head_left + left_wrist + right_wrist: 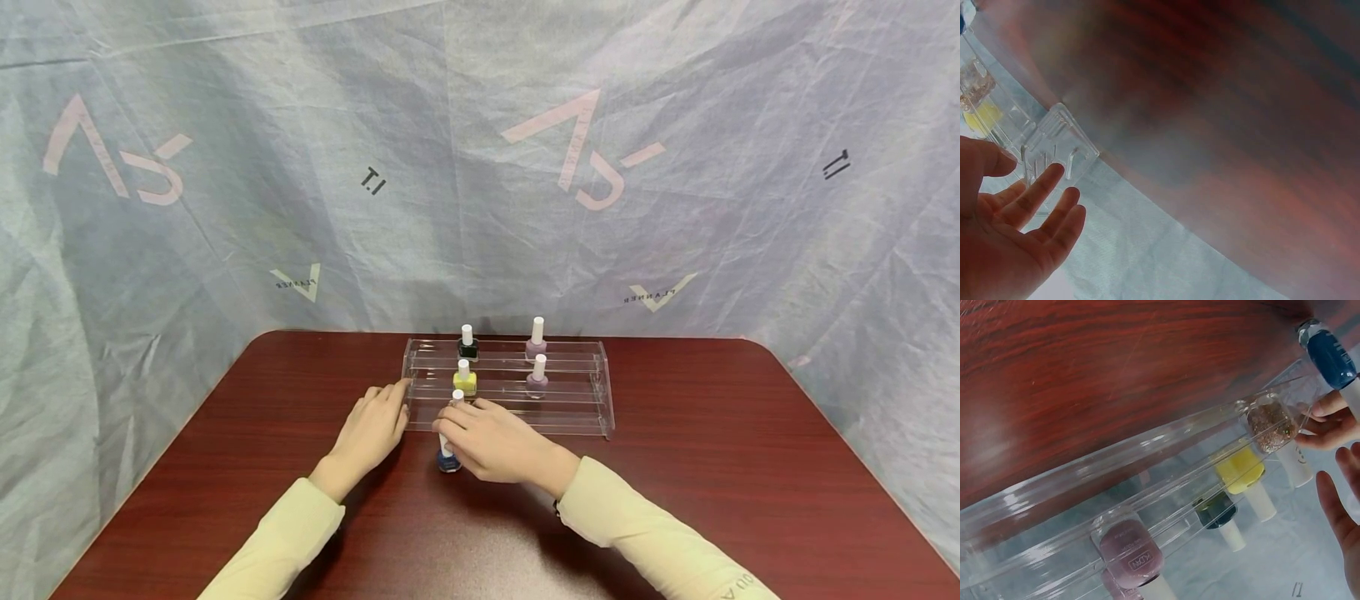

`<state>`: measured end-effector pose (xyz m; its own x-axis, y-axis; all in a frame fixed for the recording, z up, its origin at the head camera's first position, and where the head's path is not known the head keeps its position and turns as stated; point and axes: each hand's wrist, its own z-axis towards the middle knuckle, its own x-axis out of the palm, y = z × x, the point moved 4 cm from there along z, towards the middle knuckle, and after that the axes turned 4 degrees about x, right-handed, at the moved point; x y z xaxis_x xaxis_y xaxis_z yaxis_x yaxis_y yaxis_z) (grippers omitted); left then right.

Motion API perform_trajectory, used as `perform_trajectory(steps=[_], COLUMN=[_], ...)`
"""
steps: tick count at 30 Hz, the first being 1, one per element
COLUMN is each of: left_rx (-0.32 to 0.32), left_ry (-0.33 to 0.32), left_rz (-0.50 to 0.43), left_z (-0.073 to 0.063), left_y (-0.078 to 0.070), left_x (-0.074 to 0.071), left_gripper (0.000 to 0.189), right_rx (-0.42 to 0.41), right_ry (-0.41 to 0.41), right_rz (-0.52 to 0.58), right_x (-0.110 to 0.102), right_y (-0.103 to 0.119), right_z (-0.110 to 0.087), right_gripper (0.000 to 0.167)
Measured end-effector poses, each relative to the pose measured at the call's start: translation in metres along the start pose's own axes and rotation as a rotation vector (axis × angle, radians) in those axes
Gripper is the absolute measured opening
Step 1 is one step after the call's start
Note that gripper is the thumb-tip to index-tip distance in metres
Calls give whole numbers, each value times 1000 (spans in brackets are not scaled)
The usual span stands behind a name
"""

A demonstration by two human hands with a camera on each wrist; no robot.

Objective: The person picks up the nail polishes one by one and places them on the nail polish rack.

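Note:
My right hand (487, 442) holds a blue nail polish bottle (449, 461) by its white cap, low in front of the clear acrylic stand (562, 427). In the right wrist view that blue bottle shows apart from the stand, at the upper right. At the stand's left end, my left hand (372, 429) rests against the side panel, fingers extended and loosely bent. A column of bottles stands on the left of the tiers: dark green (468, 350) at the back, yellow (465, 382) in the middle, glittery brown (1270, 428) in front, partly hidden by my right hand in the head view.
Two mauve nail polish bottles, one at the back (536, 347) and one a tier lower (537, 384), stand farther right on the stand. The dark red wooden table (697, 467) extends around it. A grey printed cloth (450, 167) hangs behind and at the sides.

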<state>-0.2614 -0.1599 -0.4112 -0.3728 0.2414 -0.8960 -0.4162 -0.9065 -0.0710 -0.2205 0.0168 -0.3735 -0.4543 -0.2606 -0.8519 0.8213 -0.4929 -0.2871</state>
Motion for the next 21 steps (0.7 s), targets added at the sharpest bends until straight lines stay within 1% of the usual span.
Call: perform_trajectory(steps=[6, 11, 21], left_rx=[-2, -5, 5], left_ry=[2, 5, -1], left_rz=[-3, -4, 4], left_z=[0, 0, 0], left_y=[0, 0, -1], left_x=[0, 1, 0], left_gripper=[40, 41, 42], right_rx=[-1, -7, 5], right_ry=[20, 16, 38], right_rz=[3, -5, -26], right_x=[5, 9, 13], right_y=[4, 6, 7], right_z=[0, -1, -1], right_gripper=[26, 26, 18])
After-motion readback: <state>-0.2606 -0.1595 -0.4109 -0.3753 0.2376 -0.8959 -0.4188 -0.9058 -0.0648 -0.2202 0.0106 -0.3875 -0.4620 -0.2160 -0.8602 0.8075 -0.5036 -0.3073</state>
